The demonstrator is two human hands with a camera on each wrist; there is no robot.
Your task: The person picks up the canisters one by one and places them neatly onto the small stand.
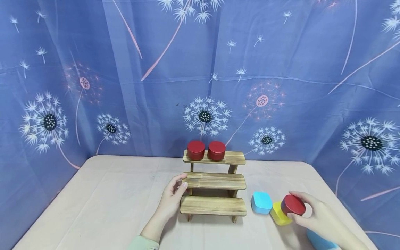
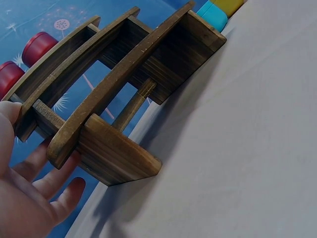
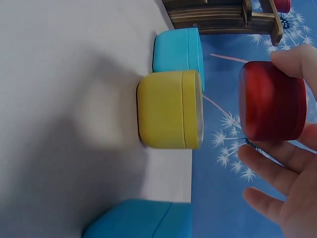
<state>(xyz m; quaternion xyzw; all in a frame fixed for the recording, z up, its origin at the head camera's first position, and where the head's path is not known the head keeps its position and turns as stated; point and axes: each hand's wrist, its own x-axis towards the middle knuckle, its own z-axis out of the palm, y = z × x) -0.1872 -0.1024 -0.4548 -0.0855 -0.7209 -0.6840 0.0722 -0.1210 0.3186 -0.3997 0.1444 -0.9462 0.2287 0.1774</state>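
A three-tier wooden display stand (image 1: 214, 205) stands on the table. My left hand (image 1: 170, 199) grips the left end of its middle tier, thumb in front and fingers reaching behind, as the left wrist view shows. In my right hand (image 1: 322, 217) a round red tin (image 1: 293, 205) is held between thumb and fingers, raised off the table. Below and beside it sits a yellow rounded-square tin (image 3: 163, 109), apart from the red one in the right wrist view. Two more red tins (image 1: 196, 150) stand side by side on the top tier, towards its left.
A light blue rounded-square tin (image 1: 261, 202) rests between the stand and the yellow tin. Another blue tin (image 1: 318, 240) lies nearer, partly hidden by the right forearm. A blue dandelion-print curtain (image 1: 156, 114) surrounds the table's (image 1: 103, 205) back and sides.
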